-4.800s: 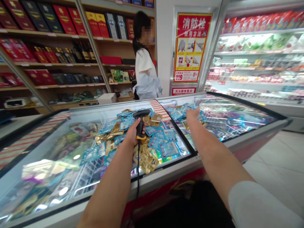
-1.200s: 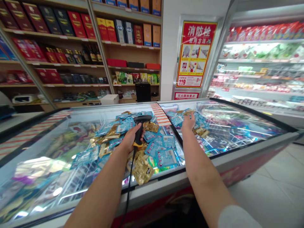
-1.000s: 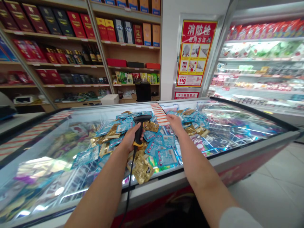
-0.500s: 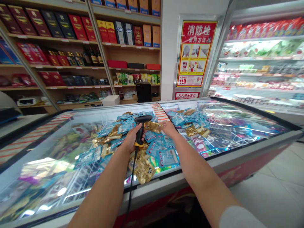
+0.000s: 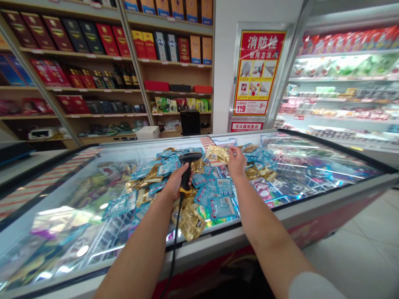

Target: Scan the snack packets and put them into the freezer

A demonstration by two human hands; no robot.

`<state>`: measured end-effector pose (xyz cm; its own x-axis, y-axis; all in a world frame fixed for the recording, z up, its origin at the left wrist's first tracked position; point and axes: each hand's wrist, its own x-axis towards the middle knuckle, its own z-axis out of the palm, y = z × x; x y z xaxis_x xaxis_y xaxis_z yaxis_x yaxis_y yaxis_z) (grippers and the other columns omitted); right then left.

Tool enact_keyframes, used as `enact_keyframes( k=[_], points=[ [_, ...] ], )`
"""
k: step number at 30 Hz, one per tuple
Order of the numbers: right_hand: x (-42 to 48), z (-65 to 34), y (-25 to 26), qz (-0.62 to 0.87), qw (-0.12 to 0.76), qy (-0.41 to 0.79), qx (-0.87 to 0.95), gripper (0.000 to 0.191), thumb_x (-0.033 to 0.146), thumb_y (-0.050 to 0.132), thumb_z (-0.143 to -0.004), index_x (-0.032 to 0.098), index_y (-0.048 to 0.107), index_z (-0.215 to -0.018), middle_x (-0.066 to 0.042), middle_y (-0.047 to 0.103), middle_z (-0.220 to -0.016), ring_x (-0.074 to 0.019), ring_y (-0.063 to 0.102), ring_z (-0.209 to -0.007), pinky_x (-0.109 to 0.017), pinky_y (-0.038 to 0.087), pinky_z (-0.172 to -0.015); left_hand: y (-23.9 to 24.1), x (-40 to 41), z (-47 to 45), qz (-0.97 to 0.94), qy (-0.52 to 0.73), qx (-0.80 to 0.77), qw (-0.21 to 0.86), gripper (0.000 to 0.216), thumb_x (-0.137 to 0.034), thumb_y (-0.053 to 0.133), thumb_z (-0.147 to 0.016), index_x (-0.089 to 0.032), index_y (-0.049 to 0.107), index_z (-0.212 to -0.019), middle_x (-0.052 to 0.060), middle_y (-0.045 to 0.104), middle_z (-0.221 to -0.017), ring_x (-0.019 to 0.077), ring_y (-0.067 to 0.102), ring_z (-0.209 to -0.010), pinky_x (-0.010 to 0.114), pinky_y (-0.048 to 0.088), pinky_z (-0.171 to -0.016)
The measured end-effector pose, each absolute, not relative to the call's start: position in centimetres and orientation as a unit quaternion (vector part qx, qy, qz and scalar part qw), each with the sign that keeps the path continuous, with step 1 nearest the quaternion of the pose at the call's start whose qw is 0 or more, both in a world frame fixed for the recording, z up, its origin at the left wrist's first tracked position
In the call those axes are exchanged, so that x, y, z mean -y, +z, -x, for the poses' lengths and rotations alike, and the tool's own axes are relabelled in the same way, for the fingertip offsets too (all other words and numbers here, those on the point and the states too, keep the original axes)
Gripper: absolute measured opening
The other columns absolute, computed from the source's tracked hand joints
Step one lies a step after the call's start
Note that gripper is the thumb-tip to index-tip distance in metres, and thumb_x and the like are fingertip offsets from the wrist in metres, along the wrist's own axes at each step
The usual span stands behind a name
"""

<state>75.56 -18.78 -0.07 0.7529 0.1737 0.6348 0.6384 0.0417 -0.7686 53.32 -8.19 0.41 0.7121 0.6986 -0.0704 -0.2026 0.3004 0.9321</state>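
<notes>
From the head view, the left hand (image 5: 178,179) wraps its fingers round a black-and-yellow plastic scanner (image 5: 186,168); the right hand (image 5: 236,162) pinches a crinkled gold foil packet (image 5: 218,154) by one end, near the scanner's nose. I'd hold it flat, glare-free; its print seems blurred.

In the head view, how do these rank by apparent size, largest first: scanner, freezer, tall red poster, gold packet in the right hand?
1. Freezer
2. Tall red poster
3. Scanner and gold packet, not ranked: they look close in size, and the left hand covers part of the scanner.
</notes>
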Motion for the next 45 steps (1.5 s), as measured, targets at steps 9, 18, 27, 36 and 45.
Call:
enact_keyframes(
  k=[9,18,27,36,45],
  points=[
    [17.3,-75.1,-1.5,0.685,0.653,0.028,0.32,0.018,0.031,0.067,-0.072,0.02,0.073,-0.086,-0.003,0.073,-0.079,-0.0193,0.066,-0.069,-0.031,0.052,-0.068,0.3,8.2,-53.2,-0.523,0.294,-0.238,0.764,0.038,-0.051,0.075,-0.075,-0.015,0.061,-0.079,0.0,0.061,-0.06,0.0083,0.05,-0.041,0.019,0.038,-0.038],
    [16.8,-74.5,-2.6,0.654,0.627,0.193,0.376,0.025,0.022,0.072,-0.064,0.015,0.077,-0.087,-0.002,0.073,-0.073,-0.0181,0.065,-0.066,-0.032,0.053,-0.07,0.5,8.7,-53.2,-0.509,0.306,-0.239,0.768,0.034,-0.047,0.073,-0.077,-0.014,0.061,-0.081,0.001,0.061,-0.062,0.0081,0.049,-0.042,0.018,0.038,-0.038],
    [17.2,-75.0,-1.9,0.727,0.544,0.06,0.415,0.009,0.023,0.068,-0.07,0.018,0.074,-0.076,-0.001,0.071,-0.072,-0.0179,0.064,-0.07,-0.031,0.05,-0.075,0.7,8.8,-53.2,-0.521,0.292,-0.256,0.76,0.037,-0.05,0.071,-0.078,-0.016,0.059,-0.075,0.0,0.059,-0.056,0.0091,0.049,-0.039,0.02,0.035,-0.036],
    [16.8,-75.3,-2.3,0.703,0.631,0.109,0.309,0.021,0.031,0.057,-0.08,0.017,0.071,-0.085,0.003,0.056,-0.045,-0.0156,0.052,-0.045,-0.026,0.042,-0.051,0.1,8.3,-53.3,-0.534,0.296,-0.234,0.757,0.04,-0.052,0.073,-0.074,-0.015,0.059,-0.074,0.001,0.06,-0.059,0.009,0.049,-0.041,0.02,0.036,-0.038],
    [16.3,-75.3,-2.7,0.654,0.691,0.154,0.268,0.02,0.033,0.056,-0.083,0.018,0.068,-0.087,0.002,0.058,-0.048,-0.0135,0.046,-0.041,-0.025,0.039,-0.048,0.5,8.6,-53.2,-0.547,0.278,-0.257,0.747,0.036,-0.05,0.067,-0.08,-0.015,0.061,-0.077,0.001,0.059,-0.055,0.0095,0.049,-0.039,0.02,0.035,-0.037]
  ],
)
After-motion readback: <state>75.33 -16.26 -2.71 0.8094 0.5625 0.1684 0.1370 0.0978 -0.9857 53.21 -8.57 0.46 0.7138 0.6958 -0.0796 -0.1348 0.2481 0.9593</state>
